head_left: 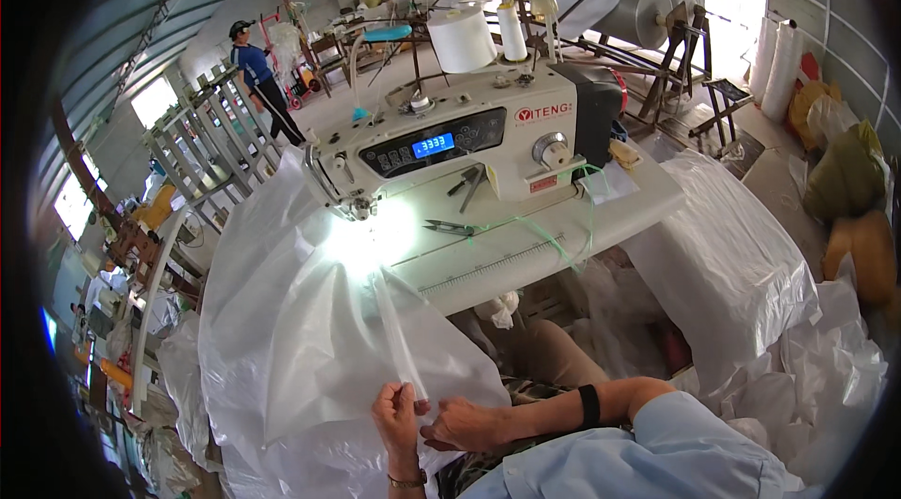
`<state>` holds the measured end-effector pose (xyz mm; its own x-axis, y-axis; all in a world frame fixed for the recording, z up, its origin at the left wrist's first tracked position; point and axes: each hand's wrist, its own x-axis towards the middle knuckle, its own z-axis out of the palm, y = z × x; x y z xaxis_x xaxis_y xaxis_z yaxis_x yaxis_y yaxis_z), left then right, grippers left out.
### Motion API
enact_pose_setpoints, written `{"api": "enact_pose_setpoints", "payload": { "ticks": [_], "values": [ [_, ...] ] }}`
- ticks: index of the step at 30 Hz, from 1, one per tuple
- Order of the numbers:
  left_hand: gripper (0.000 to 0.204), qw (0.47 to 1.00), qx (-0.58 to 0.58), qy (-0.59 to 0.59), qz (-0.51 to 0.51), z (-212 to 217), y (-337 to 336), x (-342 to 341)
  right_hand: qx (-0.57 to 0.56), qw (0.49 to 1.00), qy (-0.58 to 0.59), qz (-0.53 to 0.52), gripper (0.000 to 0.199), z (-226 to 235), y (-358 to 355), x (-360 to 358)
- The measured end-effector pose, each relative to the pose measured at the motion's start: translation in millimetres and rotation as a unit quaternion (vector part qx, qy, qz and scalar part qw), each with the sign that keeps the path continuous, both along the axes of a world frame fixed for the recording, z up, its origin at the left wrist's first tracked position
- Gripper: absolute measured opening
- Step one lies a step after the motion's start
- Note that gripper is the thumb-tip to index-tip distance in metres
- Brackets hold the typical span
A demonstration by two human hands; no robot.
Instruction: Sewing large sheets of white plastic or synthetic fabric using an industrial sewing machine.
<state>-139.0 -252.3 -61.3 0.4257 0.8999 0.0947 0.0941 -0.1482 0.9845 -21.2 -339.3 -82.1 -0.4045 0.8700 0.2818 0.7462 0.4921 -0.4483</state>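
Observation:
A large white translucent plastic sheet [310, 358] drapes from under the needle of the sewing machine [328, 180] down over my lap. Its folded edge [394, 335] runs as a narrow strip from the brightly lit needle area toward me. My left hand [398, 416] pinches the near end of that strip between thumb and fingers. Close beside it, on the right, my right hand [462, 424] is closed with its fingers curled; what they hold, if anything, is hidden. Glare from the machine lamp washes out the presser foot and needle.
Thread snips [450, 228] and green thread [569, 255] lie on the machine table [601, 217]. Thread cones [461, 39] stand behind the machine. Stacked white sheeting [727, 255] hangs at the right. Large film rolls [638, 15] rest on a stand. Another person [253, 72] stands far left.

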Motion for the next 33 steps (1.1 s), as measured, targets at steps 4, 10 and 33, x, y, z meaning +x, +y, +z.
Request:
{"api": "enact_pose_setpoints", "payload": {
  "ticks": [4, 10, 33],
  "values": [
    [0.018, 1.0, 0.022, 0.008, -0.004, 3, 0, 2, 0.017, 1.0, 0.012, 0.007, 0.024, 0, 0, 2],
    [0.02, 0.999, 0.038, 0.007, -0.011, -4, 3, -2, 0.064, 0.998, 0.011, 0.021, 0.025, -11, 3, -1],
    [0.031, 0.995, 0.093, 0.02, 0.004, 1, 1, 1, 0.146, 0.775, 0.31, -0.531, 0.017, 96, -207, 328]
  ]
}}
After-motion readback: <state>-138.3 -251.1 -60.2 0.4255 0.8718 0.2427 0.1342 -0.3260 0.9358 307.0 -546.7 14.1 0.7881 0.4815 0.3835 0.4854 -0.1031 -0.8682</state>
